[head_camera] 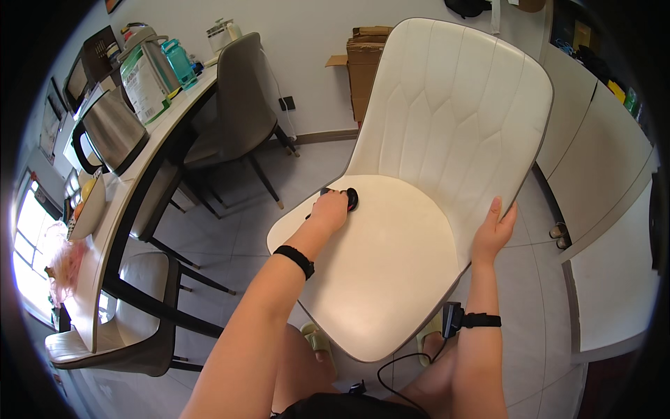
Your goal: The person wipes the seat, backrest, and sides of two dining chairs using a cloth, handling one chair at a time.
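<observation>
A white padded chair (387,251) with a quilted backrest (460,94) stands before me, its front edge towards my legs. On the left part of its seat, my left hand (331,208) is closed around a small black handheld object (353,199). My fingers cover most of that object, so its exact kind is unclear. At the chair's right side, my right hand (494,230) grips the edge where the backrest meets the seat, thumb on the inner face and fingers behind the rim.
To the left runs a long table (118,209) holding a steel electric kettle (116,131), a fruit bowl (88,209) and a teal bottle (179,64). Grey chairs (243,99) stand along it. Folded cardboard (365,73) leans against the wall; a curved cabinet (591,141) is at right. A black cable (384,364) hangs near my legs.
</observation>
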Demonstrator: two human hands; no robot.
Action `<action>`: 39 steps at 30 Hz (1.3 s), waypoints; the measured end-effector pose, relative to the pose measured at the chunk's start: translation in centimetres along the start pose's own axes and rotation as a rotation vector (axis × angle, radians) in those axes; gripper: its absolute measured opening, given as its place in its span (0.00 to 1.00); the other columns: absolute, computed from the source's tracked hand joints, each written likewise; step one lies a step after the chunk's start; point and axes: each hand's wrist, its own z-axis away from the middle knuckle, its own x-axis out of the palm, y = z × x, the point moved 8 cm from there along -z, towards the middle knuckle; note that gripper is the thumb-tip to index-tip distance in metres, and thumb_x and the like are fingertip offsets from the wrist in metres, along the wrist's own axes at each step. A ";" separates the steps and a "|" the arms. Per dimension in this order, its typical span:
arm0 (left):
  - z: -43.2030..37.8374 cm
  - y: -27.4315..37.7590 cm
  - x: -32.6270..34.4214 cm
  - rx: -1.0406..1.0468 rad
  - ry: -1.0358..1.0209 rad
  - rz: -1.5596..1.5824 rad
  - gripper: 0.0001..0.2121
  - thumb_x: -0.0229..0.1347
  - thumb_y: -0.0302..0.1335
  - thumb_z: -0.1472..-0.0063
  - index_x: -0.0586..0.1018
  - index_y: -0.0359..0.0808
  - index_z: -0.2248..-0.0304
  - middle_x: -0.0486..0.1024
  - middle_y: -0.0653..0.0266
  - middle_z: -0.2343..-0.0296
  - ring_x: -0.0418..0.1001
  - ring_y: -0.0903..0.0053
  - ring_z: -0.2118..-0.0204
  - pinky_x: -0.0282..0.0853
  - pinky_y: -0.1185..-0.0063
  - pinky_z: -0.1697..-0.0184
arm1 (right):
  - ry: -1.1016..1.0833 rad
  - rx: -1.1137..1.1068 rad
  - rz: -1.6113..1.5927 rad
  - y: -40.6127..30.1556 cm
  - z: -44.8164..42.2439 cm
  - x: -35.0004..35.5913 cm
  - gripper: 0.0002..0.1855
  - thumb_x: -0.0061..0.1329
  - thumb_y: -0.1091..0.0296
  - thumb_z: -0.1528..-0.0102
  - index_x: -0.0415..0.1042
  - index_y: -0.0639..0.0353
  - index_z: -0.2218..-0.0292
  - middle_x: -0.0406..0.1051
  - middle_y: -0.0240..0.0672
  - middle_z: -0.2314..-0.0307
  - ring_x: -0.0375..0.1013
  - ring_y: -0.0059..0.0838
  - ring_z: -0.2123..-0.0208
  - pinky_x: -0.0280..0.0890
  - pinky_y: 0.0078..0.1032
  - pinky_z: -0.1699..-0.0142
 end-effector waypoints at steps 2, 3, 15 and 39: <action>1.0 0.2 0.2 -0.042 -0.178 0.061 0.10 0.50 0.21 0.48 0.78 0.30 0.66 0.76 0.50 0.65 0.73 0.60 0.59 0.70 0.70 0.57 | -0.004 0.015 0.011 -0.1 0.0 -0.3 0.23 0.39 0.55 0.38 0.63 0.68 0.52 0.69 0.40 0.61 0.68 0.28 0.59 0.61 0.23 0.53; 1.5 -0.3 0.1 -0.050 -0.173 0.059 0.10 0.50 0.21 0.48 0.78 0.30 0.66 0.76 0.50 0.65 0.73 0.60 0.59 0.70 0.70 0.57 | -0.009 0.025 0.013 -0.3 -0.1 -0.3 0.23 0.39 0.54 0.38 0.63 0.67 0.52 0.69 0.40 0.61 0.68 0.29 0.59 0.61 0.24 0.53; 1.7 -3.9 -4.8 -0.044 0.149 0.442 0.13 0.49 0.22 0.48 0.78 0.39 0.63 0.76 0.52 0.68 0.72 0.56 0.62 0.66 0.68 0.58 | -0.023 0.006 -0.003 -0.3 -0.1 -0.3 0.28 0.40 0.53 0.39 0.59 0.72 0.49 0.69 0.45 0.60 0.69 0.33 0.58 0.63 0.25 0.53; 1.5 -2.8 0.0 -0.085 0.161 0.286 0.10 0.50 0.24 0.50 0.78 0.38 0.67 0.76 0.53 0.69 0.73 0.56 0.64 0.67 0.66 0.60 | 0.034 -0.021 0.111 -0.2 0.6 0.2 0.30 0.38 0.51 0.39 0.58 0.71 0.48 0.69 0.48 0.58 0.69 0.38 0.57 0.63 0.28 0.53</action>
